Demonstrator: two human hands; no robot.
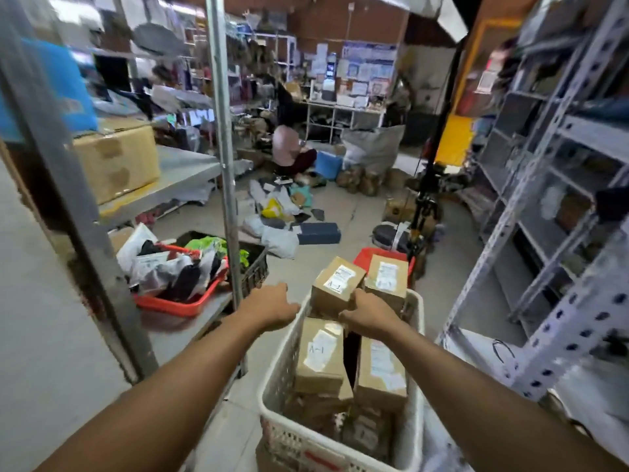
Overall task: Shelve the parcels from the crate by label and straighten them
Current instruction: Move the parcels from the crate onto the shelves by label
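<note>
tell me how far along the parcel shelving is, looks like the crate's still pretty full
Early on, by the look of it. Nothing shows as shelved from this lot. In hand: the right hand grips the far-left parcel in the white crate, while the left hand hovers open by the rim. Left: at least three more boxes, including the A-1 parcel, plus straightening.

Four labelled parcels (320,356) stand in one white crate (282,376).

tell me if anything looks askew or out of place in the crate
Yes. The far-left parcel, under the right hand, sits tilted and raised above the others in the white crate. The other labelled parcels lie flatter.
</note>
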